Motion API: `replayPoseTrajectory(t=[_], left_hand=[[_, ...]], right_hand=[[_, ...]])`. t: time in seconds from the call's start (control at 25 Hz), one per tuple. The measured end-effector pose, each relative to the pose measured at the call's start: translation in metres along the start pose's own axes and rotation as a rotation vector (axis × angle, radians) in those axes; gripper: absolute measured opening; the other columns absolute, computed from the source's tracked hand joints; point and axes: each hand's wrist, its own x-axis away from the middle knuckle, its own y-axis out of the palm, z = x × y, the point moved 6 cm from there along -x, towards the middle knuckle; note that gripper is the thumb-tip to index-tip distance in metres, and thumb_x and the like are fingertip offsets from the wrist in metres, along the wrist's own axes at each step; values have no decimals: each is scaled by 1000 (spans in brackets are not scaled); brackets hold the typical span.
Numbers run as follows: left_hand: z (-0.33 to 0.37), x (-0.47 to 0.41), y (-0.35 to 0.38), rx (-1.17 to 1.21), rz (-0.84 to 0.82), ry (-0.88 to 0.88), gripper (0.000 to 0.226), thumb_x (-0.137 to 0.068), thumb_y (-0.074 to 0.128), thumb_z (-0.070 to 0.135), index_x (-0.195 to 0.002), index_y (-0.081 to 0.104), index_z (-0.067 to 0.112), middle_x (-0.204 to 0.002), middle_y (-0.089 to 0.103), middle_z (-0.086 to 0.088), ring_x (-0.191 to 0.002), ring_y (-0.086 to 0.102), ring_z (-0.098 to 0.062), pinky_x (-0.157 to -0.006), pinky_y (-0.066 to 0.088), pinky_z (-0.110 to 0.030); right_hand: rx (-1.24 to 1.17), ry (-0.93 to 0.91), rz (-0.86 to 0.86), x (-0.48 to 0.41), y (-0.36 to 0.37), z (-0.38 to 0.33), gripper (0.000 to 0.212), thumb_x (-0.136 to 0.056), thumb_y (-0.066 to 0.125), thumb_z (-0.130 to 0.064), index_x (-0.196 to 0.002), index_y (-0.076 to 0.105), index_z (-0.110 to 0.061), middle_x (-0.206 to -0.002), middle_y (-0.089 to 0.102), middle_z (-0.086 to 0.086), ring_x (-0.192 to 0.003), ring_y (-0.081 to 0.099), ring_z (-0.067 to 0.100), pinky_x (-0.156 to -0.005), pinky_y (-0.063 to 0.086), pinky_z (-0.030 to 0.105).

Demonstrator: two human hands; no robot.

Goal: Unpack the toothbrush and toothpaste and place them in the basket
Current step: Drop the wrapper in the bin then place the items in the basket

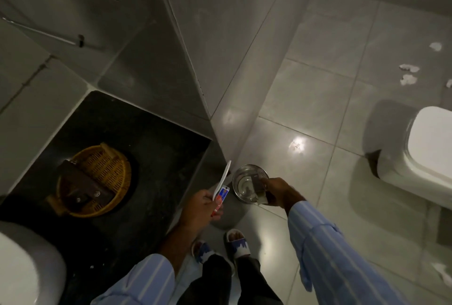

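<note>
I judge the step in hand to be dropping the torn packaging [259,194] into the steel bin [248,183] that stands on the floor at lower centre of the frame. To do it well I want my right hand [277,193] squarely over the bin's open mouth before I let go, so the light wrapper falls inside and not onto the tiles beside it, where scraps of paper [408,73] already lie at the upper right. My right hand is curled, its fingers pinching what looks like the crumpled wrapper just above the bin's rim.

My left hand [201,209] is closed around both the white toothbrush [223,178], whose long end pokes up and out of my fist, and the red and blue toothpaste [220,198] tube tucked alongside it. I should keep that grip firm while the other hand works. The yellow basket [97,172] sits on the dark counter at left of the frame, well apart from my left hand, with a dark flat object [84,186] lying across it.
</note>
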Motion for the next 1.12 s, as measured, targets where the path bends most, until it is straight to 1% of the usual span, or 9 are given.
replayPoseTrajectory(t=[0.12, 0.2, 0.28, 0.36, 0.48, 0.68, 0.88, 1.0, 1.12], left_hand=[[3, 3, -15, -72, 37, 41, 8, -90, 68, 15, -93, 62, 20, -93, 73, -4, -79, 75, -15, -61, 60, -23], [10, 5, -24, -130, 31, 79, 10, -90, 69, 15, -91, 61, 21, -89, 72, -1, -76, 74, -12, -60, 60, -22], [17, 6, -30, -204, 18, 113, 10, -89, 70, 16, -94, 61, 18, -86, 71, 2, -72, 73, -9, -56, 58, -19], [27, 6, -39, -272, 21, 150, 14, -89, 70, 16, -100, 63, 12, -85, 70, 0, -70, 72, -10, -55, 58, -20], [51, 10, -57, -383, -1, 243, 17, -89, 72, 16, -102, 67, 7, -87, 73, -5, -65, 72, -13, -57, 60, -23], [95, 33, -104, -551, 14, 398, 9, -86, 72, 31, -81, 65, 30, -74, 70, 9, -56, 67, 1, -50, 50, -11], [104, 57, -175, -526, 81, 445, 17, -81, 75, 43, -82, 69, 27, -68, 71, 7, -57, 68, 0, -47, 48, -9], [101, 73, -225, -368, 189, 479, 17, -77, 80, 35, -82, 68, 24, -67, 72, 0, -60, 70, -8, -56, 56, -23], [89, 82, -280, -196, 333, 469, 19, -75, 83, 23, -88, 69, 22, -80, 73, 0, -73, 71, -8, -70, 57, -23]], right_hand=[[51, 12, 78, 1, -16, -1, 41, -92, 57, -40, -103, 62, 0, -88, 63, 22, -89, 62, 37, -83, 53, 43], [231, -32, 117, 6, -21, -16, 46, -91, 55, -44, -97, 63, 1, -96, 67, 24, -97, 65, 37, -92, 52, 46], [475, -194, 163, 20, -12, -51, 50, -91, 55, -46, -96, 67, 2, -102, 71, 21, -97, 67, 34, -91, 54, 42], [605, -452, 159, 42, 11, -94, 38, -91, 58, -43, -92, 70, -7, -92, 72, 11, -84, 66, 23, -80, 53, 33], [825, -825, -80, 93, 67, -142, 25, -89, 63, -37, -94, 71, -14, -93, 69, 3, -85, 63, 16, -79, 51, 28], [1410, -1182, -341, 148, 155, -161, 27, -93, 59, -30, -113, 72, -17, -117, 71, 3, -102, 64, 16, -89, 46, 24], [1236, -1124, -411, 170, 208, -184, 24, -88, 64, -31, -105, 75, -18, -106, 75, 3, -93, 67, 13, -87, 51, 27], [1156, -1101, -475, 176, 245, -196, 21, -81, 71, -29, -98, 76, -19, -95, 76, 2, -78, 67, 3, -77, 52, 22], [1037, -1076, -481, 175, 282, -208, 17, -75, 77, -23, -91, 75, -15, -85, 76, 6, -72, 70, 14, -72, 58, 35]])
